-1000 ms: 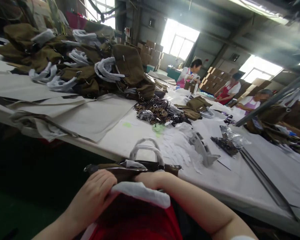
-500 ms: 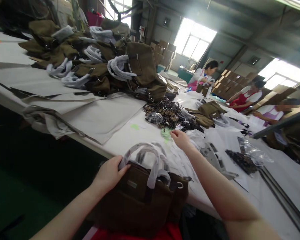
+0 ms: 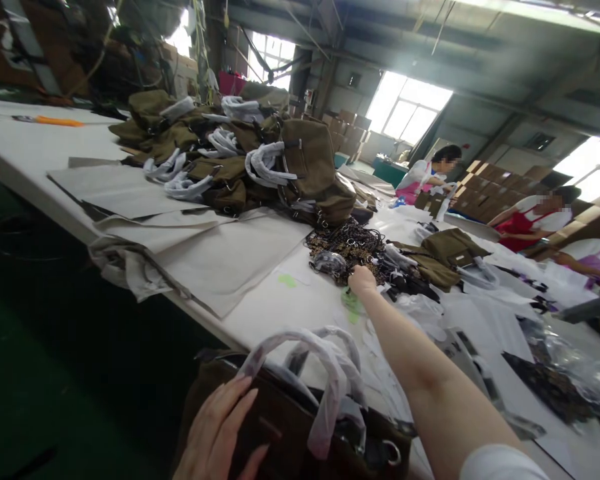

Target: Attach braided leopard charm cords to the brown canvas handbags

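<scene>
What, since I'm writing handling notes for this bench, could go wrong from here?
Snagging: the right hand is at the near side of a tangled heap of dark cords and metal pieces, so lifting one might drag others along.

Tipping: the brown bag is at the near edge of the table, with the left hand spread against it rather than gripping, so it could slip.

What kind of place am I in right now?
Probably a bag factory or workshop: similar brown bags are heaped on a long table, aproned people are at work, and cardboard boxes are stacked behind them.
</scene>
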`<action>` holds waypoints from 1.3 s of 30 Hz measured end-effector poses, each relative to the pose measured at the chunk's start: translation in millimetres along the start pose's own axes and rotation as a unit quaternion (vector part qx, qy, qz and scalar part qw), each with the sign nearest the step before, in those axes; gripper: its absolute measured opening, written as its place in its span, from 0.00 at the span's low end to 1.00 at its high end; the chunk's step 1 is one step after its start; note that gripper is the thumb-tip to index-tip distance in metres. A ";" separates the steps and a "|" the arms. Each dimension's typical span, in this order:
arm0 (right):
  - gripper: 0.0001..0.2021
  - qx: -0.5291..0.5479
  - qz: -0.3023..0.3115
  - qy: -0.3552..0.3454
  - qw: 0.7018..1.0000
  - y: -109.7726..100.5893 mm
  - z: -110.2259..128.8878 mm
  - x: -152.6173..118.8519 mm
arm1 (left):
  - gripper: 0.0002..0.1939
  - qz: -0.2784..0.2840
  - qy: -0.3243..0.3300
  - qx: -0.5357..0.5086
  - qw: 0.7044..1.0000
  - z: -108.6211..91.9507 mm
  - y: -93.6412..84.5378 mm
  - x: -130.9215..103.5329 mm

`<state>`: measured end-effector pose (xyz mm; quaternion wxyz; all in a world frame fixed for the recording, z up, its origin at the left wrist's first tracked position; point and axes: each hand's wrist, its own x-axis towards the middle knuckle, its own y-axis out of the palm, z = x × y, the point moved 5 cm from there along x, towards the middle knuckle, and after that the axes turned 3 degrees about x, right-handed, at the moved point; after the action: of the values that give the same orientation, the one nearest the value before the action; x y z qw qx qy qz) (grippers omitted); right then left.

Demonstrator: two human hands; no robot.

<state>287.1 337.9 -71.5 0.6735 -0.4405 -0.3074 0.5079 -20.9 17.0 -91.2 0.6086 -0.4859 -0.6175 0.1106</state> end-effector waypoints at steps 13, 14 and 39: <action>0.18 0.312 0.089 -0.147 0.934 -114.6 4.6 -241.2 | 0.16 0.254 -0.119 -0.550 0.787 -51.9 -19.1 48.5; 0.16 0.302 0.135 -0.179 0.926 -114.4 5.1 -273.4 | 0.21 0.303 -0.157 -0.613 0.713 -61.5 -12.2 46.3; 0.04 0.276 0.051 -0.239 0.930 -47.0 -26.7 -384.6 | 0.15 0.404 -0.211 -0.614 0.644 -92.0 2.9 3.0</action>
<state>216.0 -41.3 -27.3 0.6484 -0.1181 -0.2845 0.6962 60.1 -21.2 -69.7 -0.0815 -0.9127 -0.3983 0.0403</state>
